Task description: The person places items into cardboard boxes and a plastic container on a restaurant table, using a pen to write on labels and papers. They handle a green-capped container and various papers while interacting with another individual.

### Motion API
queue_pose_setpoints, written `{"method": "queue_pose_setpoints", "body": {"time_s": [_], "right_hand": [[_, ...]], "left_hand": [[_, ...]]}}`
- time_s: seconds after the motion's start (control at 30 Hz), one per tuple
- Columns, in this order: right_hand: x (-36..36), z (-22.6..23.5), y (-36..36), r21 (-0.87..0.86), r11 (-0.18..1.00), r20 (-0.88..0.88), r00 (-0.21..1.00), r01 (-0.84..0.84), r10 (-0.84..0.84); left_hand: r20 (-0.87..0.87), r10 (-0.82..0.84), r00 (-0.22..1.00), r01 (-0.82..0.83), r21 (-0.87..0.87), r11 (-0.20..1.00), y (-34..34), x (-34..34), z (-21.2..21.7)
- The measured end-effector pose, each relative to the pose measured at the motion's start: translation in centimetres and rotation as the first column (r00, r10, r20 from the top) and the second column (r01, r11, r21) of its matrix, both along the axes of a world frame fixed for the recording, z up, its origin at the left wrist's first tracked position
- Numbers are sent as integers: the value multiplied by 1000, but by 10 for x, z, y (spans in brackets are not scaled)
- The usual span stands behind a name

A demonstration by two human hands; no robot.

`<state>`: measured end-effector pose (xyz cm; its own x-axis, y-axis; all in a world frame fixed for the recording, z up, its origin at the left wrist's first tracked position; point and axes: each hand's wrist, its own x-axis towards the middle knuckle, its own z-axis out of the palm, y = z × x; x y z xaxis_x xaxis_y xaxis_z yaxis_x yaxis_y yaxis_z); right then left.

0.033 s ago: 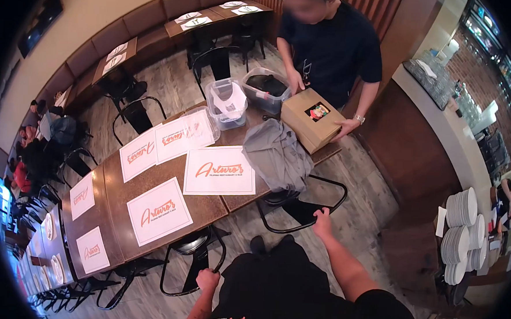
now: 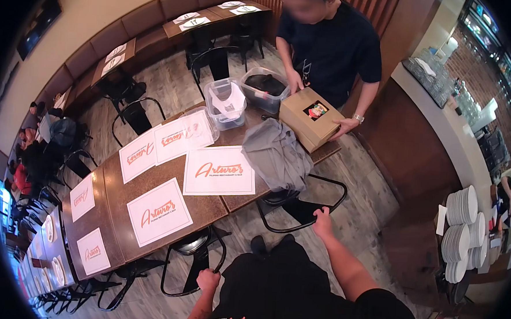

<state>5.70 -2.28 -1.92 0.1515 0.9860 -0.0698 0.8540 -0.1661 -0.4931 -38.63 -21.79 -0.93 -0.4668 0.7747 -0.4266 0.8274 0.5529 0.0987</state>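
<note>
My left hand is closed round the metal frame of a black chair at the near side of the table. With its fingers curled, my right hand grips the top rail of another black chair further right. On the brown table lie several white paper placemats with orange lettering. A crumpled grey cloth bag rests near the table's right end, partly over one placemat. Across the table, a person in a dark shirt holds a brown cardboard box with both hands.
Two clear plastic bins stand at the table's far edge, one with white items, the other with something black. A counter with stacked white plates curves along the right. More chairs and a bench lie beyond; people sit far left.
</note>
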Motion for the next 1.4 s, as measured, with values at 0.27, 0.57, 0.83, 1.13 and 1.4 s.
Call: {"method": "queue_pose_setpoints", "body": {"time_s": [0.27,0.57,0.83,1.13,1.4], "right_hand": [[-5,13,3,-106,994,-16,1000,20,-22],[-5,10,4,-113,994,15,1000,6,-4],[-6,8,3,-113,994,25,1000,-5,8],[-4,2,3,-11,1000,-24,1000,11,-11],[-4,9,4,-48,996,-36,997,71,-72]], "left_hand": [[-7,22,1000,-22,-14,1000,0,3,-2],[-7,22,1000,-22,-15,1000,0,0,-3],[-5,10,1000,-10,13,1000,-3,-2,-2],[-13,-13,1000,14,55,998,-4,-1,-8],[-15,-11,1000,11,50,999,-2,4,-4]]}}
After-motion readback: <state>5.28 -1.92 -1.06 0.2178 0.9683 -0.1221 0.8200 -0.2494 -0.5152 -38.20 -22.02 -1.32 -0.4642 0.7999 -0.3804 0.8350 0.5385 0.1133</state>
